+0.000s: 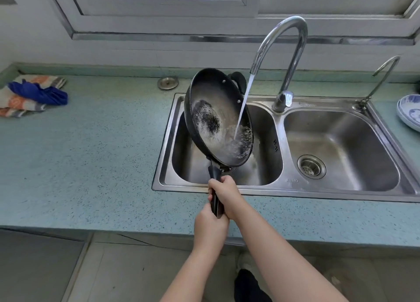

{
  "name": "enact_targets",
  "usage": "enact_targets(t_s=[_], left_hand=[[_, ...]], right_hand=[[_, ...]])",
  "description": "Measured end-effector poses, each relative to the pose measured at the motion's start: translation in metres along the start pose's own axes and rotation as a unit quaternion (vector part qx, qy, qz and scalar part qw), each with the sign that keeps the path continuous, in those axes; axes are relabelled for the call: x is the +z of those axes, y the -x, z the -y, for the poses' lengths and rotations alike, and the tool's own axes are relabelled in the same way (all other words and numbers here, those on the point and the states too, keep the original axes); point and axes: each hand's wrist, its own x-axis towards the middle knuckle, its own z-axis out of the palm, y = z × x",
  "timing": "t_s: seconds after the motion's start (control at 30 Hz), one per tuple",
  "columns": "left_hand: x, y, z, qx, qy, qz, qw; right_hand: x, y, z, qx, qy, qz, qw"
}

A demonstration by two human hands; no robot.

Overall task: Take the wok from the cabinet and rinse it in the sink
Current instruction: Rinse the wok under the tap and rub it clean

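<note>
The black wok is tilted steeply over the left basin of the steel double sink, its inside facing me. Water runs from the tall curved tap and splashes onto the wok's lower right inner wall. The wok's long black handle points toward me. My right hand grips the handle nearer the wok. My left hand grips the handle's end just below it.
A steel drain plug lies on the teal counter behind the sink. A folded cloth with a blue rag sits far left. A smaller tap and blue-white plates are at the right. The right basin has a strainer.
</note>
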Motion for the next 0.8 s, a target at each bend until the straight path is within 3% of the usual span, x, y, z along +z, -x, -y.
enact_targets(t_s=[0.23,0.4,0.63,0.8], left_hand=[[-0.007,0.006,-0.013,0.01,-0.092,-0.006,0.996],[-0.02,-0.002,-0.013,-0.159,0.102,0.126,0.974],[-0.006,0.002,-0.005,-0.104,0.088,0.054,0.989],[-0.021,-0.001,0.004,-0.057,-0.029,0.013,0.998]], right_hand=[[0.011,-0.009,-0.003,-0.011,-0.007,-0.036,0.999],[0.01,-0.007,-0.005,-0.04,0.019,-0.041,0.998],[0.006,-0.001,-0.005,-0.059,0.053,0.013,0.997],[0.022,0.0,-0.008,-0.047,-0.033,0.079,0.995]])
